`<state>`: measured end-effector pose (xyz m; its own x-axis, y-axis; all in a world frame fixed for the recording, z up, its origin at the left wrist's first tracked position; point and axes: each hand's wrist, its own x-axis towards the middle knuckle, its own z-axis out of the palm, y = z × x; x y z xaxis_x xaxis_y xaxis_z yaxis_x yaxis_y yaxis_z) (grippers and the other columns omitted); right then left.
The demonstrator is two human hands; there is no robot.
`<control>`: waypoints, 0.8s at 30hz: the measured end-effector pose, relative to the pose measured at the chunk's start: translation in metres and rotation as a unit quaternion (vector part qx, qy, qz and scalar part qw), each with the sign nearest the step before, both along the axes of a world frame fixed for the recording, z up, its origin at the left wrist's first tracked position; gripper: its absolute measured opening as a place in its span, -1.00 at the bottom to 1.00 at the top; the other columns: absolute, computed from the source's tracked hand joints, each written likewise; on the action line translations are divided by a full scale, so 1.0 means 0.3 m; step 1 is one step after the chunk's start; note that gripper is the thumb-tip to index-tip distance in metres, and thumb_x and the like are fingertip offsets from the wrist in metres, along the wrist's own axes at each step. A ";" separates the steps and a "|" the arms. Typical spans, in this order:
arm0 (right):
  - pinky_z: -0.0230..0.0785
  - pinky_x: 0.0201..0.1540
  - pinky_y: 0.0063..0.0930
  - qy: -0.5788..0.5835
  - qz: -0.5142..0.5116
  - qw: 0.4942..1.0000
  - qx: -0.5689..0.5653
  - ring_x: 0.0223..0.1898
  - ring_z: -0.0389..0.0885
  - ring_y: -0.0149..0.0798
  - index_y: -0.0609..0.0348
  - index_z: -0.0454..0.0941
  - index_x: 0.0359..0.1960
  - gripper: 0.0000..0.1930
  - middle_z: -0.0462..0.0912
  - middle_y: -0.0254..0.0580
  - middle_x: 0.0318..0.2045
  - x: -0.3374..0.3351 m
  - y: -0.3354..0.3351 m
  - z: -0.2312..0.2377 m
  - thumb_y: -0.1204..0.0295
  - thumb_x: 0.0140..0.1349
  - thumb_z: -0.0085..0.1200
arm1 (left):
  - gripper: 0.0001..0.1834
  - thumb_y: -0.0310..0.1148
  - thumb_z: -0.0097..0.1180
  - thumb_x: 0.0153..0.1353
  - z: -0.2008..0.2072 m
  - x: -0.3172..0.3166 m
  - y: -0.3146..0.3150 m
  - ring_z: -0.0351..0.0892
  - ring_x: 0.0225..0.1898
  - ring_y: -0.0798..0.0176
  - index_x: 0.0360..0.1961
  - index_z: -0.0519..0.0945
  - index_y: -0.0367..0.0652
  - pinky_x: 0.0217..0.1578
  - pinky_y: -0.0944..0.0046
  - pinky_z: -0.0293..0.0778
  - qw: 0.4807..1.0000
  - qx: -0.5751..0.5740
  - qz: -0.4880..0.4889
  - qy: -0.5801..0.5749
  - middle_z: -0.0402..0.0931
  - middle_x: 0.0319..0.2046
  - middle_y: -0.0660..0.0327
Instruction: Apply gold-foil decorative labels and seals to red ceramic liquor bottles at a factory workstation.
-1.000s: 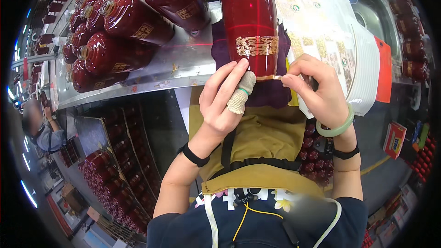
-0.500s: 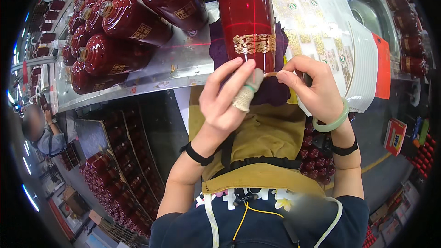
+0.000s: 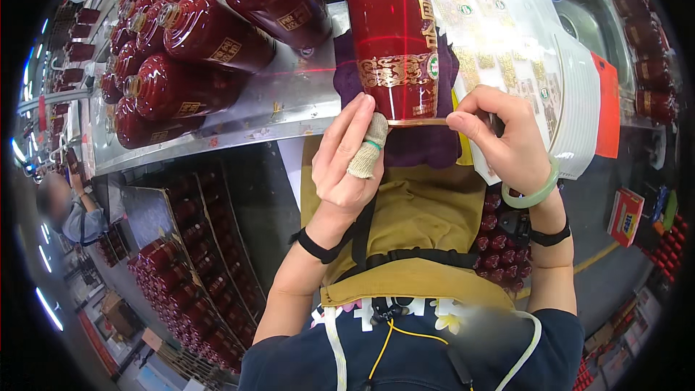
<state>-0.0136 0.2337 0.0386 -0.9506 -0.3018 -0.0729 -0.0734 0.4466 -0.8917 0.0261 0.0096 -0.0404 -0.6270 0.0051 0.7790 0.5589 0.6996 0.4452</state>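
Dark-red glass bottle [image 3: 387,22], on purple cloth [image 3: 427,152] at the counter [image 3: 279,105] edge, points lengthwise away from both hands, base nearest; whether upright or tilted, I cannot tell. The left hand [image 3: 350,159] touches its lower left, grip unclear; the right hand [image 3: 510,134], just beside its lower right, pinches a thin gold strip [image 3: 427,122].

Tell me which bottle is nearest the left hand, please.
The red bottle over the purple cloth, its base at the left hand; other bottles stand farther away.
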 end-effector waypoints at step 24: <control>0.33 -0.39 -0.39 0.052 -0.022 0.998 0.030 -0.48 0.50 -0.29 0.29 0.67 -0.34 -0.82 0.63 -0.19 -0.45 0.012 -0.002 -0.028 0.44 0.31 0.39 | -0.78 -0.69 0.32 0.18 0.015 0.008 0.034 0.63 0.22 -0.20 -0.14 0.74 -0.28 0.10 0.00 0.72 0.997 -0.061 0.033 0.015 0.63 0.22 -0.07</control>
